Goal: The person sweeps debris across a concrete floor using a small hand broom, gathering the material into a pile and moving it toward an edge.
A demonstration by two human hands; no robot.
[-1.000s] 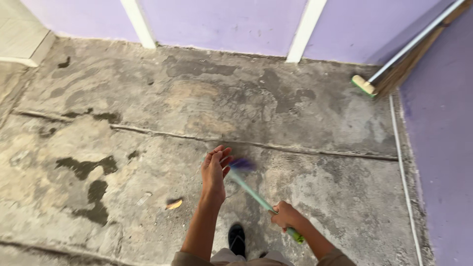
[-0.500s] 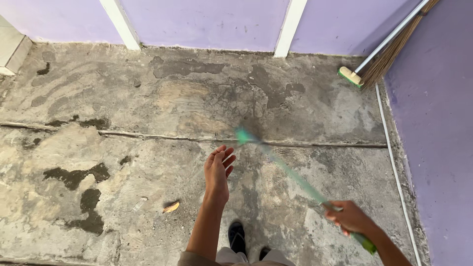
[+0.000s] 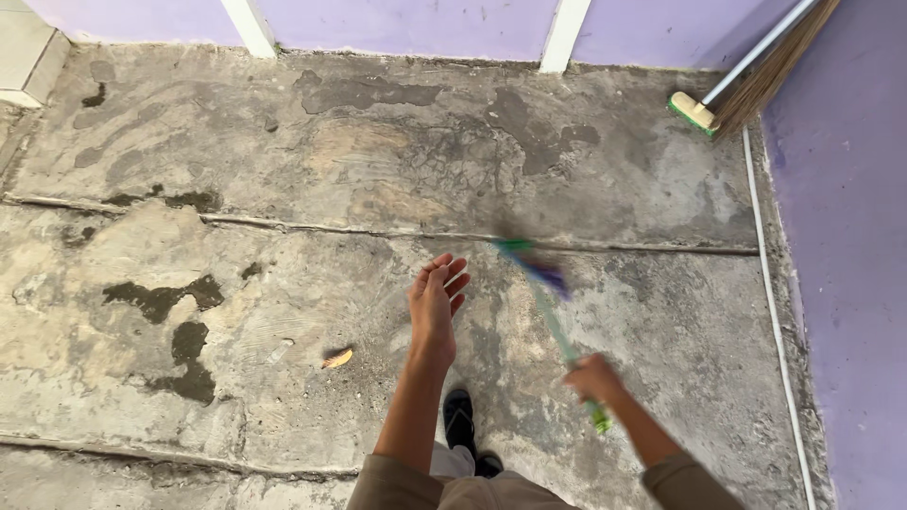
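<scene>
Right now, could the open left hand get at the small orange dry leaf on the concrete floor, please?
Probably yes: the left hand is empty, and only bare floor lies around the leaf, though it is low, so bending seems needed.

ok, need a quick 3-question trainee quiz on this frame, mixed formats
1. True or false: the left hand is gripping the green stick.
2. Which hand holds the green stick? A) left B) right C) both
3. Fill in: the broom leans in the corner against the ____ wall.

Key
1. False. The left hand is open and empty, fingers spread, apart from the stick.
2. B. The right hand is closed around the stick near its lower end; the stick is blurred.
3. Purple. The purple wall runs along the right side, above the concrete floor.
</scene>
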